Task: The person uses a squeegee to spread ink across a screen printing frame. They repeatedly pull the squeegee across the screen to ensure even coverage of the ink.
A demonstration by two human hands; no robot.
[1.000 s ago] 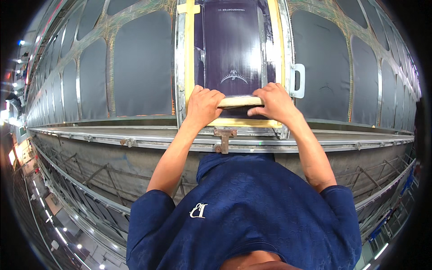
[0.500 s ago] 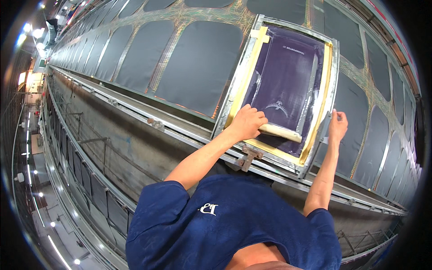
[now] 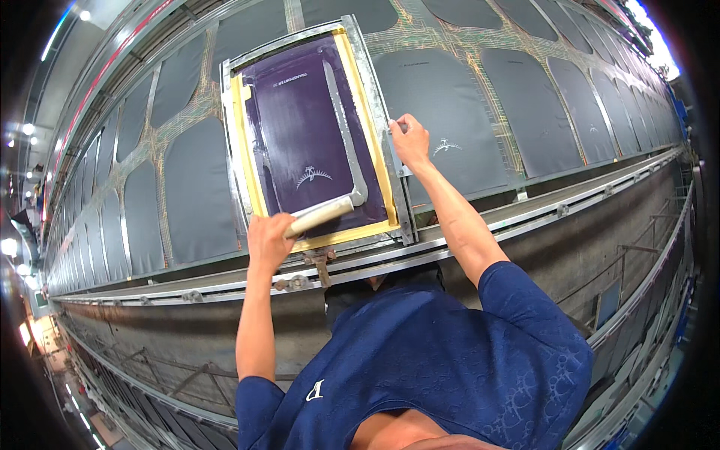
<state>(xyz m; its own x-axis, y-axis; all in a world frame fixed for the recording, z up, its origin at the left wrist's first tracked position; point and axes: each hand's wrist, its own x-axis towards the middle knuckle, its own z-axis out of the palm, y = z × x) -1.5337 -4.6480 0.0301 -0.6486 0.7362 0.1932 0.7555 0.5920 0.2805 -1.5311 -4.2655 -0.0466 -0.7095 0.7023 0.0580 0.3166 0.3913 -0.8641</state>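
- Two bare hands up on the job, reaching out over a navy patterned shirt that fills the near edge of the view.
- Left hand wrapped round the pale wooden squeegee handle, gripping its near end alone now, where a second ago both hands pressed on it together.
- Squeegee parked at the frame's near edge, lying slantwise across the purple mesh, just below a small white crest motif.
- Right hand gone off the handle and out to the right rail of the metal screen frame, fingers curled on what looks like the side grip; exact hold hard to tell.
- Looks like a finished stroke, with the grip on the frame suggesting a lift or a shift along the line.
- Beneath the frame, a steel rail with a small bracket running along the long table.
- Further right, a dark fabric panel already carrying the white crest.
- Beyond, rows of dark panels stretching away both sides, most without any visible mark.
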